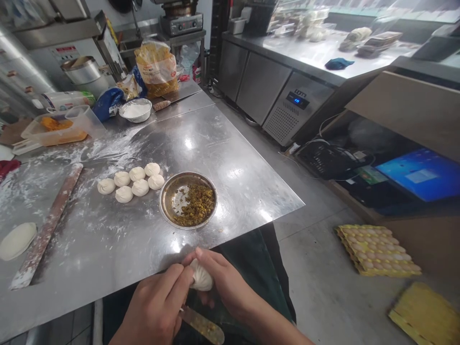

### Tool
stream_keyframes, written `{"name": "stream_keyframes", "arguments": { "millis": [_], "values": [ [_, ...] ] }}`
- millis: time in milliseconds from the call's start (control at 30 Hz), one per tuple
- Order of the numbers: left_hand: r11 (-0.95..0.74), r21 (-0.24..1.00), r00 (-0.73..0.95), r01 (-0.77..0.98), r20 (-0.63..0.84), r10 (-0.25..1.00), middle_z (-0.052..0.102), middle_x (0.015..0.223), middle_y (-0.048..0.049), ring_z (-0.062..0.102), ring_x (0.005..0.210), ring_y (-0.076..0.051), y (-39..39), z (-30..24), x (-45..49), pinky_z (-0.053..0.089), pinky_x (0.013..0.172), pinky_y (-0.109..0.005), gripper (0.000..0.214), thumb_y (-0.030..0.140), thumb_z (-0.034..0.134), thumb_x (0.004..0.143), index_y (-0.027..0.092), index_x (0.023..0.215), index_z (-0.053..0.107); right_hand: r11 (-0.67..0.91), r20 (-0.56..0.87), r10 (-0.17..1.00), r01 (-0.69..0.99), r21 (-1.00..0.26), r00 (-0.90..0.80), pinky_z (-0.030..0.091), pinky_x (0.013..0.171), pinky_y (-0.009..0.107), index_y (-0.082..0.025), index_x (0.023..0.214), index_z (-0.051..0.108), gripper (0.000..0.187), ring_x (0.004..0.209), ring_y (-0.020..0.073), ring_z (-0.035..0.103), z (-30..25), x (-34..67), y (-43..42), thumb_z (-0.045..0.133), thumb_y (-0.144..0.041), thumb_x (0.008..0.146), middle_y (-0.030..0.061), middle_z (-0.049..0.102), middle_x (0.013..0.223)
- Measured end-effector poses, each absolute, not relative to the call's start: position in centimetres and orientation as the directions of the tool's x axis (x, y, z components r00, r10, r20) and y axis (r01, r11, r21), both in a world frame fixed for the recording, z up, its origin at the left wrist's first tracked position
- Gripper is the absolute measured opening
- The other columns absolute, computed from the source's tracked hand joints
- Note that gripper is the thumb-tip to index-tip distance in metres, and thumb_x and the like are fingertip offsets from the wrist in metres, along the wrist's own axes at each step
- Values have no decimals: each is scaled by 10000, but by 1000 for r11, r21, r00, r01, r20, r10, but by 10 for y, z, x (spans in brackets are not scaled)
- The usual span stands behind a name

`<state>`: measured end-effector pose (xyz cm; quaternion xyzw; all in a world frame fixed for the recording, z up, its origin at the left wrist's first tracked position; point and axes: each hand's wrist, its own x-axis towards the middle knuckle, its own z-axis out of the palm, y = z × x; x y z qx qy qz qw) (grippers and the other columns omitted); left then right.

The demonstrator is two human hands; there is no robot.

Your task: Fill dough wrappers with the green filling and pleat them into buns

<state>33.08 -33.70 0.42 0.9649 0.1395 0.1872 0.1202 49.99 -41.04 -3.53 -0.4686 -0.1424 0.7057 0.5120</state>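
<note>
Dough bun (pixel 201 277), smooth, white, pleated, clamped between left hand (pixel 154 306) and right hand (pixel 230 287), just off stainless table (pixel 244 191) edge; filling-smeared spatula (pixel 204 326) sits under left hand.

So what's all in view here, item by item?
Steel worktable: 1, silver, flour-dusted, in front of the person
Dough balls: 7, white, on the worktable
Steel bowl: 1, silver, right of the balls
Filling: 1 heap, olive-yellow, in the bowl
Rolling pin: 1, brown, left of the balls
Flat dough round: 1, white, worktable's left edge
Flour bowl: 1, white, worktable's far end
Egg trays: 2, yellow, floor at right
Monitor: 1, blue screen, lower right
Pleated dough bun: 1, white, between the hands
Spatula: 1, metal, under the left hand
Left hand: 1, pinching the bun
Right hand: 1, cupping the bun
</note>
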Motion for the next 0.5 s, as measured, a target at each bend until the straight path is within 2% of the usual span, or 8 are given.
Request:
{"name": "stream_keyframes", "arguments": {
  "millis": [100,200,267,333,433,500],
  "values": [
    [-936,267,891,228,331,311,733,1099,-122,736,832,-157,-337,7,332,585,697,-248,456,22,420,894,94,1308,597,-437,-541,841,-557,-706,26,383,408,213,-143,817,679,644,465,117,541,-35,500,-410,547,-767,908,26,615,615],
    [-950,238,903,200,331,274,739,1126,-119,752,919,-165,-337,11,333,595,746,-237,466,38,410,916,102,1343,588,-438,-533,846,-597,-672,-21,401,391,223,-143,889,696,691,442,133,551,-35,500,-410,455,-789,934,21,608,586],
    [-943,264,892,203,347,289,745,1043,-103,753,875,-167,-337,13,332,596,724,-239,392,70,427,938,109,1282,612,-448,-508,857,-613,-651,-87,353,359,206,-144,940,702,639,419,113,525,-35,501,-411,522,-757,922,22,633,634],
    [-933,284,879,220,357,316,743,1017,-99,746,831,-166,-338,14,331,595,713,-247,330,98,441,955,115,1227,627,-460,-520,850,-596,-658,-80,320,348,191,-140,888,696,603,409,98,511,-35,501,-411,592,-735,895,22,630,633],
    [-950,226,894,215,347,285,749,1106,-108,742,815,-146,-339,15,330,597,759,-238,395,77,424,958,103,1307,607,-472,-569,823,-551,-688,5,367,360,198,-134,781,675,682,408,120,541,-35,502,-411,513,-784,908,24,590,542],
    [-961,195,903,196,346,255,754,1111,-103,738,785,-134,-340,16,330,596,762,-231,424,66,406,959,106,1337,594,-472,-558,829,-562,-679,-23,381,354,203,-134,860,697,699,410,130,555,-34,502,-412,465,-791,924,25,608,559]
  ]
}}
